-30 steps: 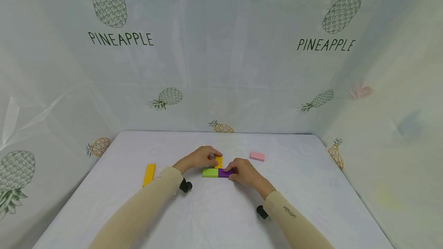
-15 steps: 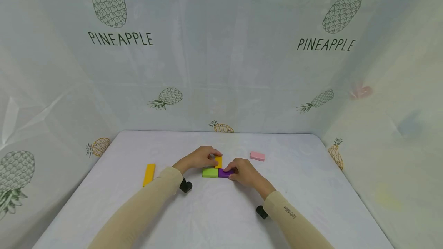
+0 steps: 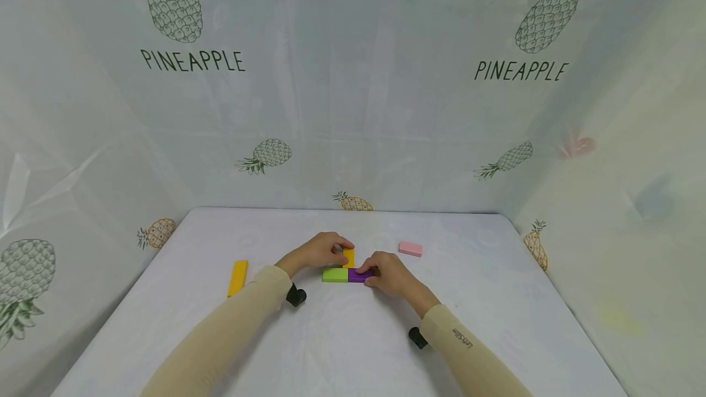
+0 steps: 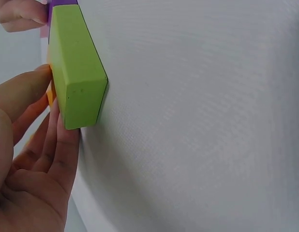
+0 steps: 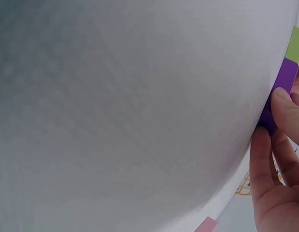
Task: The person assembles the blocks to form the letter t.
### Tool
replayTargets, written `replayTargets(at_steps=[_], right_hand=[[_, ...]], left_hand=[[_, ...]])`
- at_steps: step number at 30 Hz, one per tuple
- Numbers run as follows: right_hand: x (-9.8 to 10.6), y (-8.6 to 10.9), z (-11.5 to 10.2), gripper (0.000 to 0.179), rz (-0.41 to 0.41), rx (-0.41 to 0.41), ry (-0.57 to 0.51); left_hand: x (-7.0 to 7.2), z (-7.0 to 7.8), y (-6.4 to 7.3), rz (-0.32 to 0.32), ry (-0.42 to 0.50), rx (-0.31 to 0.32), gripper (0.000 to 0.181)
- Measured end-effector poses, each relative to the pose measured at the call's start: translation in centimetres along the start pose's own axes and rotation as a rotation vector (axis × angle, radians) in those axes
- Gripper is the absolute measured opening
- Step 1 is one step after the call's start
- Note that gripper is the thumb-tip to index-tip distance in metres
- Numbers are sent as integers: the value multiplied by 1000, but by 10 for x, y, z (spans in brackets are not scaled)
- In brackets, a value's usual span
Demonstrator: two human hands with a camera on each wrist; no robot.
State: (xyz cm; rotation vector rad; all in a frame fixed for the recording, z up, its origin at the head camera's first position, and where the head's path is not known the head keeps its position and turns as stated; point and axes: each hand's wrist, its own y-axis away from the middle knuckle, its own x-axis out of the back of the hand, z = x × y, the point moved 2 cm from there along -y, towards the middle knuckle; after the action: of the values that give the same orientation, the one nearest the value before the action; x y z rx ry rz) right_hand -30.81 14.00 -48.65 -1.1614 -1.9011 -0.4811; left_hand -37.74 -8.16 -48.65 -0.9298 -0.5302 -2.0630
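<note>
Left hand (image 3: 320,250): narrow pinch on one yellow (image 3: 350,257), behind the join of green (image 3: 335,275) and purple (image 3: 353,276); right hand (image 3: 388,274): pinching purple's outer end. We would steady purple and square yellow gently, without nudging green. We count: yellow, two, including the loose yellow (image 3: 238,277) at left; green, purple, pink (image 3: 410,249), one each.

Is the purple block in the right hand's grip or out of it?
In it: the right wrist view shows the right hand pinching the purple block near its end away from the green block.
</note>
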Motion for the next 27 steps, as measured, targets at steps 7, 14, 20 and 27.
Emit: replayTargets(at_steps=[7,14,20,27], right_hand=[[0,0,-1,22,4,9,-4],[0,0,1,22,2,3,5],[0,0,2,22,1,3,-1],[-1,0,2,22,-5,-10,-8]], left_hand=[[1,-2,-1,-8,-6,-9,38],[3,0,-1,-17,-17,-23,40],[8,-2,3,4,-32,-28,43],[20,-1,14,45,-12,-28,46]])
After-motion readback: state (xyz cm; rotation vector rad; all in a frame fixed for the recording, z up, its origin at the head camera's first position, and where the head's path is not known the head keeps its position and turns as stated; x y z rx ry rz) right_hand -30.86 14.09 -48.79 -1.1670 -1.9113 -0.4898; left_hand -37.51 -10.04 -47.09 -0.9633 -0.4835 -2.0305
